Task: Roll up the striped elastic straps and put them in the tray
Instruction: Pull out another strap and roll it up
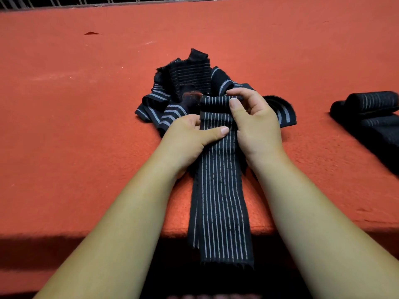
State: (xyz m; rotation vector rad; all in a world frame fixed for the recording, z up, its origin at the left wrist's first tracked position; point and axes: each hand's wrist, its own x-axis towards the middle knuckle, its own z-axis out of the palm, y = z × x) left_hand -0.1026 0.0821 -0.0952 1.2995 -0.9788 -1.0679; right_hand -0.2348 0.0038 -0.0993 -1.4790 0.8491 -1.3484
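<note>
**Both hands on one striped strap at the table's near edge**

Bare forearms (121,212) come in from the bottom of my view, and between them hangs the loose end of a long black elastic strap (218,190) with thin white lengthwise stripes, draped over the front edge of the table. The left hand (190,134) grips this strap from its left side, thumb laid flat across the striped face and fingers curled beneath. The right hand (254,121) pinches the strap's far end, where it is folded or rolled over, between thumb and curled fingers. Just behind both hands lies a tangled heap of black white-striped straps (185,83), touching the one being held. Well off to the right sit dark rolled-up straps (371,113), side by side. Everything rests on a red felt tabletop (86,104), with a pale metal rail (64,3) along its far edge.
</note>
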